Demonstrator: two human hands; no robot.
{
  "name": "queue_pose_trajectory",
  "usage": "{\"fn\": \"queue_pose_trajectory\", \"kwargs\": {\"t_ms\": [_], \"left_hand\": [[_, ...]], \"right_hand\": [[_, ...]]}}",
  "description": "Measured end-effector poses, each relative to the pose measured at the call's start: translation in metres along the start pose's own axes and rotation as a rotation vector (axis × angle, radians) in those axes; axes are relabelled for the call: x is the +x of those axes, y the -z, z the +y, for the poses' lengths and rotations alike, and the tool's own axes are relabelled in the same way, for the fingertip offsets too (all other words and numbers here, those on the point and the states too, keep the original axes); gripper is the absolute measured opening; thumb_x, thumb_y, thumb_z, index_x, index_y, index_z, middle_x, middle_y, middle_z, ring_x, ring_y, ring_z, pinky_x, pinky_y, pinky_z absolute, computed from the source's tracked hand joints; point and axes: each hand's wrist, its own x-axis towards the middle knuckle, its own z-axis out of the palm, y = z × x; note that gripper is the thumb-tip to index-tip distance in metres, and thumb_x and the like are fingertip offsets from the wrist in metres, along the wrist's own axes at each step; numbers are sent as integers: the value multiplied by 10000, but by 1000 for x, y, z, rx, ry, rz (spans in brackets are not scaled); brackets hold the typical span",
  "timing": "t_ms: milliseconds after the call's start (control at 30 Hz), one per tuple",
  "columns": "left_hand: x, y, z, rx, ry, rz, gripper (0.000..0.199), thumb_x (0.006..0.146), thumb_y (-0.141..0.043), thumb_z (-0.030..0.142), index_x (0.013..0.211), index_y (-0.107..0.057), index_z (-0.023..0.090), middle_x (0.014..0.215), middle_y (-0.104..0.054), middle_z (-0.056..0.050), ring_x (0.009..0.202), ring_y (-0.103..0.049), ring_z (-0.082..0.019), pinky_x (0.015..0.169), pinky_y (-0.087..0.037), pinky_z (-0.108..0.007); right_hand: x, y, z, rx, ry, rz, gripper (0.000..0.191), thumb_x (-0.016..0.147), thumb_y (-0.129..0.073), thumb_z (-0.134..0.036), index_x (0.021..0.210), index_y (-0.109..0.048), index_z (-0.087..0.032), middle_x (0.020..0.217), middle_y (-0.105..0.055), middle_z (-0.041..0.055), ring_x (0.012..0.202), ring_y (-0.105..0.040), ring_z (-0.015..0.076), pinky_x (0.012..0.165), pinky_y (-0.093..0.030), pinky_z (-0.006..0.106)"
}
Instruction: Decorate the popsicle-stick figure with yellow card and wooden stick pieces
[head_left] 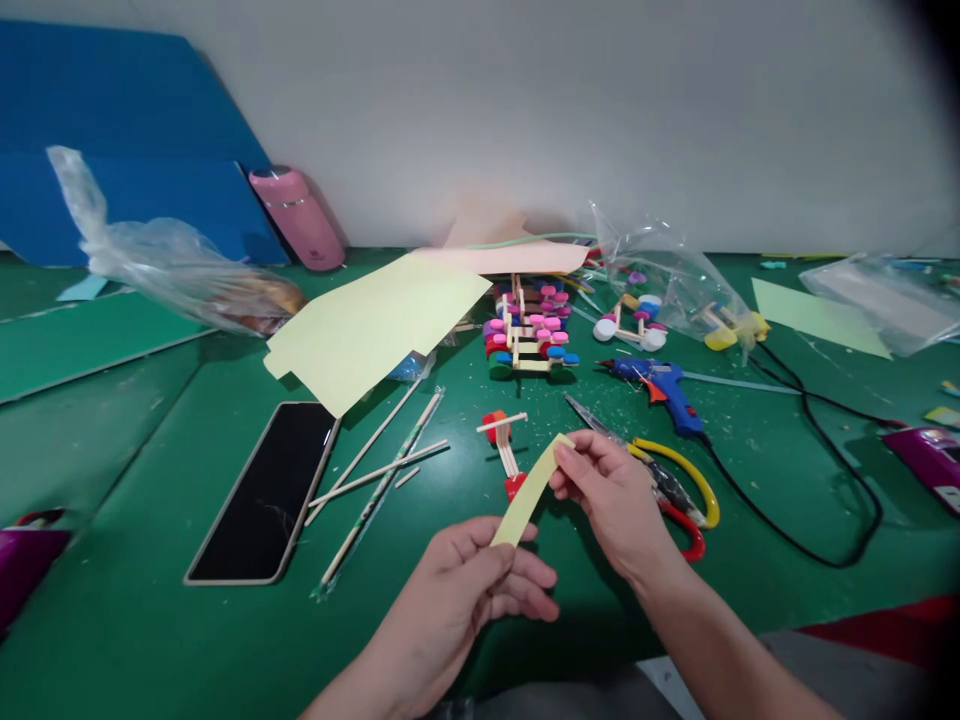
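Note:
A narrow pale yellow paper strip (528, 493) is stretched between my two hands, slightly curved. My left hand (480, 580) pinches its lower end between thumb and forefinger, the other fingers spread below. The upper end is pinched in the fingertips of my right hand (604, 490). Just behind the strip lies a small stick piece with red parts (507, 455), partly covered by the paper. Scissors with yellow and red handles (675, 490) lie beside and partly behind my right hand.
A blue glue gun (660, 385) with a black cord lies at the right. Assembled stick models (529, 335) stand at the back centre. A phone (262, 495), wooden sticks (379, 475) and a large yellow sheet (375, 325) are on the left, with a pink bottle (300, 220) behind.

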Motion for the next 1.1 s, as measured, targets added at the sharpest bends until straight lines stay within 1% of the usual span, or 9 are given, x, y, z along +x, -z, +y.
{"fn": "queue_pose_trajectory", "kwargs": {"t_ms": [200, 400, 533, 667, 767, 867, 967, 1033, 1100], "left_hand": [[2, 2, 0, 38, -60, 61, 125, 792, -540, 232, 796, -555, 108, 670, -690, -91, 529, -624, -147, 570, -428, -244], [3, 9, 0, 95, -171, 181, 145, 788, -555, 240, 686, -547, 137, 533, -630, -5, 413, -502, -73, 488, -358, -195], [4, 11, 0, 111, -169, 189, 144, 779, -568, 229, 670, -559, 135, 541, -627, -3, 421, -493, -71, 481, -352, -192], [5, 14, 2, 51, -253, 258, 144, 750, -601, 216, 639, -544, 143, 502, -591, 20, 428, -462, -63, 473, -356, -180], [6, 19, 5, -36, -333, 341, 151, 703, -651, 214, 622, -540, 150, 511, -572, 34, 469, -471, -65, 487, -370, -171], [8, 23, 13, -128, -418, 402, 125, 672, -678, 201, 643, -563, 160, 537, -558, 46, 523, -495, -72, 538, -406, -175], [10, 23, 24, -181, -489, 433, 125, 654, -690, 183, 627, -570, 161, 520, -535, 54, 519, -491, -71, 554, -423, -180], [11, 21, 30, -196, -525, 446, 127, 639, -703, 186, 613, -582, 156, 522, -536, 51, 511, -485, -68, 547, -423, -178], [12, 19, 31, -176, -553, 436, 115, 652, -695, 214, 619, -607, 148, 542, -547, 39, 528, -486, -75, 555, -423, -184]], "right_hand": [[0, 2, 0, 26, -29, 14, 180, 742, -624, -341, 781, -587, -169, 571, -589, -25, 543, -531, 90, 534, -438, 201], [-1, 6, 3, 31, -56, 13, 188, 733, -632, -343, 781, -589, -166, 580, -597, -19, 553, -534, 98, 545, -437, 209], [-2, 8, 5, 42, -69, 6, 187, 732, -634, -341, 795, -585, -172, 587, -603, -21, 564, -534, 97, 557, -431, 205], [-3, 7, 3, 70, -88, -8, 155, 741, -627, -314, 791, -557, -185, 588, -592, -34, 571, -531, 92, 558, -419, 198], [-7, 7, 0, 83, -120, -59, 154, 735, -625, -305, 741, -534, -181, 555, -574, -36, 537, -510, 91, 533, -399, 201], [-14, 2, -3, 65, -204, -174, 168, 712, -628, -299, 683, -521, -173, 529, -554, -40, 489, -473, 79, 493, -360, 194], [-22, -8, -4, -2, -286, -277, 187, 675, -633, -299, 629, -505, -171, 509, -537, -47, 454, -443, 69, 471, -330, 192], [-27, -17, -4, -35, -311, -296, 208, 649, -641, -311, 602, -494, -172, 483, -524, -50, 442, -437, 70, 469, -327, 195], [-30, -26, -1, -24, -315, -272, 228, 637, -649, -336, 601, -495, -172, 479, -527, -46, 445, -442, 72, 471, -331, 197]]}}
